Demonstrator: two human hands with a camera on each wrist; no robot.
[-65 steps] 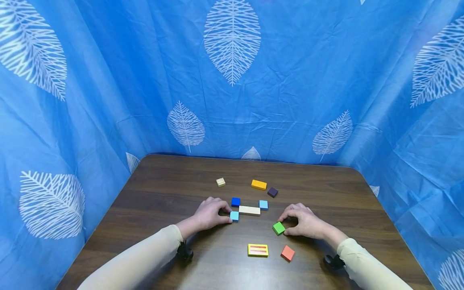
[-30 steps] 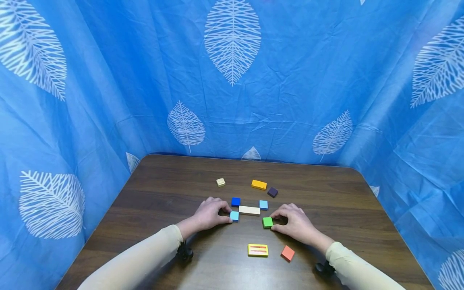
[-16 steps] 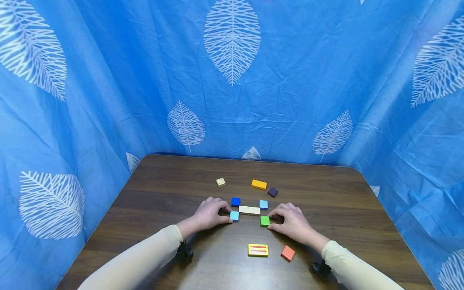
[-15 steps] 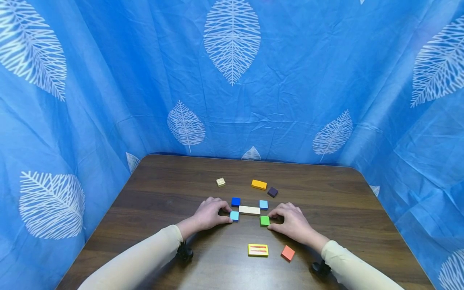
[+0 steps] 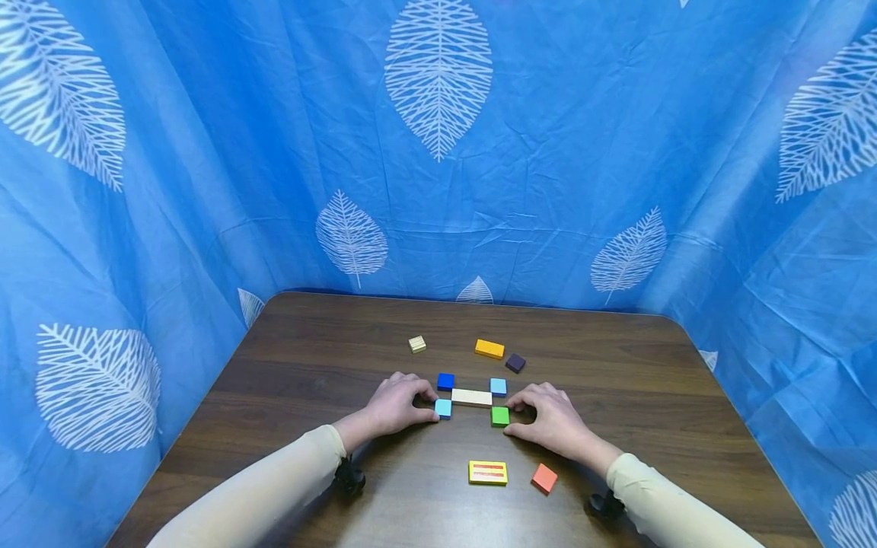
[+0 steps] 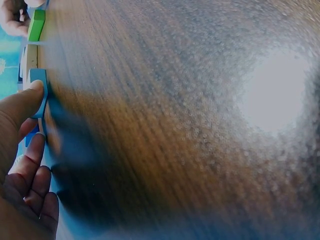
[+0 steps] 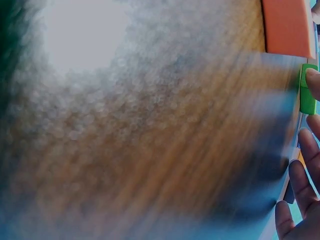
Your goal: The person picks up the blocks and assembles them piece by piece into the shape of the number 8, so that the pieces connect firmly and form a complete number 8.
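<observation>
My left hand pinches a light blue block between thumb and index finger at the front left corner of a cream bar-shaped block. My right hand pinches a green block at the bar's front right corner. A dark blue block lies at the bar's back left corner, and a second light blue block at its back right. In the left wrist view the thumb presses the near face of the light blue block. The right wrist view shows the thumb on the green block.
Toward the front lie a yellow block with red stripes and a tilted orange-red block. Farther back are a small cream block, an orange block and a dark purple block. A blue curtain hangs behind the brown table.
My right hand has slid the green block leftward and slightly back to the bar's front right corner, turning it square. My left hand has stayed on its light blue block.
</observation>
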